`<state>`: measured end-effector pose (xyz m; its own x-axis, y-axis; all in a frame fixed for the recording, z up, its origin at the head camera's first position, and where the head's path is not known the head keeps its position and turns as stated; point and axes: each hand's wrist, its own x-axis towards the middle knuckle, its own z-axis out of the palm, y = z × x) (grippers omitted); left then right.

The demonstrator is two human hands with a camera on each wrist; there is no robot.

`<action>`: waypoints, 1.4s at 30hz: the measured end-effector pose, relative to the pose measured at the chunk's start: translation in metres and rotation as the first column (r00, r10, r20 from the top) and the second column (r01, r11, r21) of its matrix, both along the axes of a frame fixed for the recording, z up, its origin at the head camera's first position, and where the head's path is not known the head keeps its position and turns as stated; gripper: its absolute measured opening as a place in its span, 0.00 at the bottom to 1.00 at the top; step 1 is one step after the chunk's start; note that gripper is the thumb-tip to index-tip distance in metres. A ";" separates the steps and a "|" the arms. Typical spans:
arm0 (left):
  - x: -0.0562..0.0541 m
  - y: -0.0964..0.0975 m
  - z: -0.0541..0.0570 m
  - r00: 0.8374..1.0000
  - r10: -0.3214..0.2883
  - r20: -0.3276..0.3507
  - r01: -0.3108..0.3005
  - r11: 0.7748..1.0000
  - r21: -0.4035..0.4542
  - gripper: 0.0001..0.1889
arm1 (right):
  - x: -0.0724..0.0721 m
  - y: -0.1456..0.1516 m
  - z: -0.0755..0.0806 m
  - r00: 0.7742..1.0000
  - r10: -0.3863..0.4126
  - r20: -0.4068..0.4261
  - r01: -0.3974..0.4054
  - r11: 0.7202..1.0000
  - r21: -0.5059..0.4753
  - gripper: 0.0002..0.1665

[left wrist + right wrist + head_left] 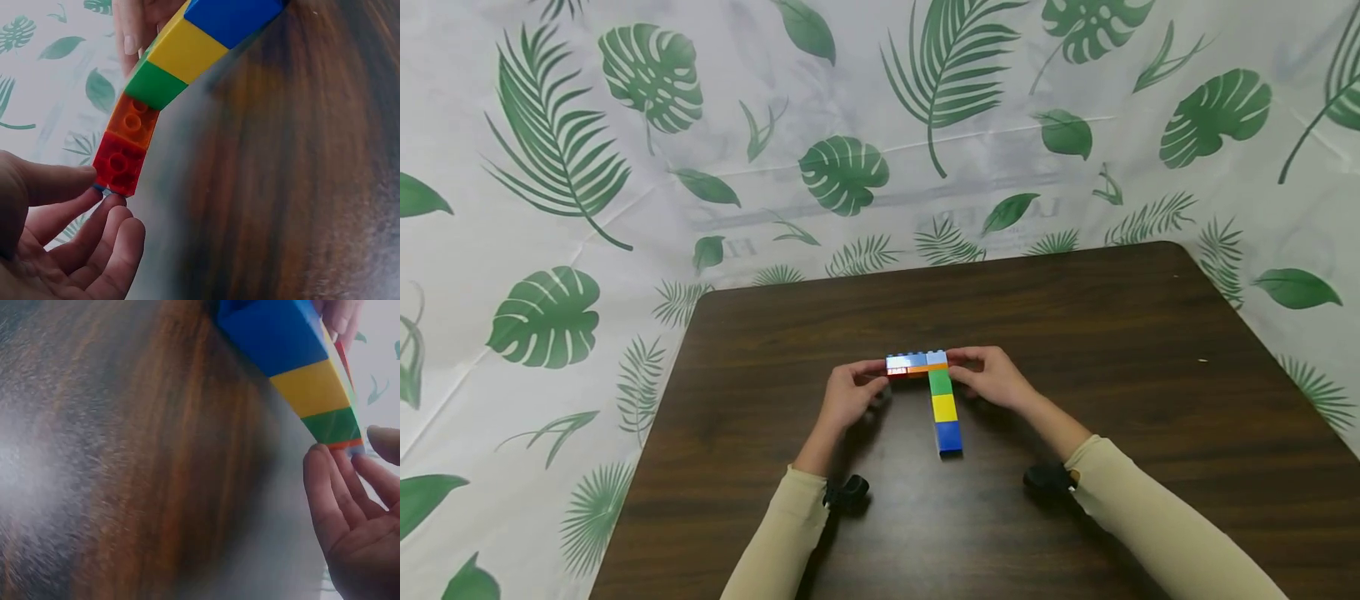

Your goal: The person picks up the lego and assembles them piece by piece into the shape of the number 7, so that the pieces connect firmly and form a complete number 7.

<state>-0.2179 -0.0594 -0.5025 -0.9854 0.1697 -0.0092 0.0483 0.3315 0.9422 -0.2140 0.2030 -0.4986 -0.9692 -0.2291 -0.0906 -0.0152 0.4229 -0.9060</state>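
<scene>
Both hands hold one joined structure of toy building bricks, in view in all three cameras. Its stem runs toward the person through a green brick (940, 382), a yellow brick (944, 408) and a blue brick (949, 437). At its far end, a crossbar combines light-blue bricks (907, 361) on top with a red brick (119, 164) and an orange brick (132, 122) beneath. My left hand (847, 395) pinches the crossbar's red end between thumb and fingers. At the opposite end, my right hand (994, 377) grips beside the green and orange bricks.
A dark wood-grain table (760, 333) lies under the hands. Behind and beside it hangs a white cloth with green leaf prints (842, 175). Black straps with small devices (847, 493) sit at both wrists, over light sleeves (778, 533).
</scene>
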 end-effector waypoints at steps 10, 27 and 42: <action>-0.002 0.000 -0.003 0.992 -0.008 0.129 0.013 0.999 -0.034 0.16 | 0.001 -0.001 -0.005 0.999 -0.003 0.038 0.000 0.997 0.075 0.24; -0.002 -0.003 -0.009 0.987 -0.039 0.155 0.040 0.999 0.000 0.16 | -0.002 0.000 -0.010 0.998 0.038 0.049 -0.042 0.995 0.086 0.25; 0.000 -0.014 -0.005 0.997 -0.056 0.059 0.058 0.998 -0.027 0.16 | 0.000 0.012 -0.008 0.997 0.067 0.023 -0.068 0.996 0.059 0.23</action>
